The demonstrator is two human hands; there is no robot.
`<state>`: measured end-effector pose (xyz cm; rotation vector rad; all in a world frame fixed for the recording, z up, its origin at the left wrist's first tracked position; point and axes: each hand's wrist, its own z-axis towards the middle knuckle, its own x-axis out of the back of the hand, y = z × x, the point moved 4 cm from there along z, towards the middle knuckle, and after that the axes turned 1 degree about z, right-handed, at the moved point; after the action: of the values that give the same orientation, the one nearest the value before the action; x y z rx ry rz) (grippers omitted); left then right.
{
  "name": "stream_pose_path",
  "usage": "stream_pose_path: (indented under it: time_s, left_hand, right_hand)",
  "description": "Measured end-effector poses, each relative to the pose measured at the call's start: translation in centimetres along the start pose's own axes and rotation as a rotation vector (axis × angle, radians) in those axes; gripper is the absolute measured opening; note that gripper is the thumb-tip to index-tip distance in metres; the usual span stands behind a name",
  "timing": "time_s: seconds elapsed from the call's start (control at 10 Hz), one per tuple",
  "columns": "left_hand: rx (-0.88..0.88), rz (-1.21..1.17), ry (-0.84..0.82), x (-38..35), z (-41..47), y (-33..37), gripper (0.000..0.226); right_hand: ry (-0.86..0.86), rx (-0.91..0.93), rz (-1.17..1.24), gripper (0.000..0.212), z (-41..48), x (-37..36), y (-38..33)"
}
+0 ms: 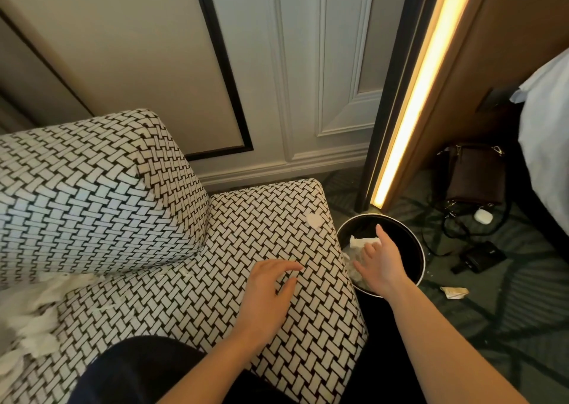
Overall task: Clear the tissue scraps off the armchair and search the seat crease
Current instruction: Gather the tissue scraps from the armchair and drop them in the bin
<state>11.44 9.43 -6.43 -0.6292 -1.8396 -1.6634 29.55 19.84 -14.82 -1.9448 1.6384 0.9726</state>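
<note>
The armchair (215,280) has black-and-white woven-pattern fabric. My left hand (271,292) lies flat on the seat cushion, fingers spread and relaxed. A small white tissue scrap (314,220) sits near the seat's far right edge. Tiny white bits (181,272) lie along the seat crease (147,269) below the backrest. My right hand (380,262) hovers open over the round black bin (420,246) beside the chair, fingers spread. Crumpled white tissue (361,243) lies in the bin just under that hand.
A white fringed throw (27,314) drapes over the seat's left side. On the dark carpet lie a brown bag (475,175), cables, a black device (478,257), a white earbud case (483,215) and a paper scrap (455,292). A bed edge (548,145) stands at right.
</note>
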Motion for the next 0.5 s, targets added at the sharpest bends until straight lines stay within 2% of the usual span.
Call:
stream_pose_path:
  time_s: [0.1, 0.2, 0.3, 0.4, 0.5]
  left_hand:
    - [0.008, -0.030, 0.014, 0.3, -0.1, 0.0, 0.026]
    - [0.008, -0.040, 0.039, 0.4, -0.3, -0.2, 0.026]
    - [0.012, -0.047, 0.071, 0.4, -0.5, -0.7, 0.025]
    - [0.020, -0.049, 0.082, 0.4, -0.7, -1.1, 0.023]
    - [0.016, -0.043, 0.082, 0.5, -0.9, -1.4, 0.024]
  right_hand:
    - [0.068, 0.265, -1.088, 0.058, -2.3, -1.0, 0.6]
    - [-0.004, 0.604, -1.525, 0.031, -2.9, -1.1, 0.7]
    - [-0.168, 0.810, -1.839, 0.029, -3.8, -0.9, 1.8]
    - [-0.298, 0.814, -2.125, 0.038, -3.4, -0.8, 3.7]
    - [-0.371, 0.798, -2.516, 0.048, -2.4, -1.7, 5.7]
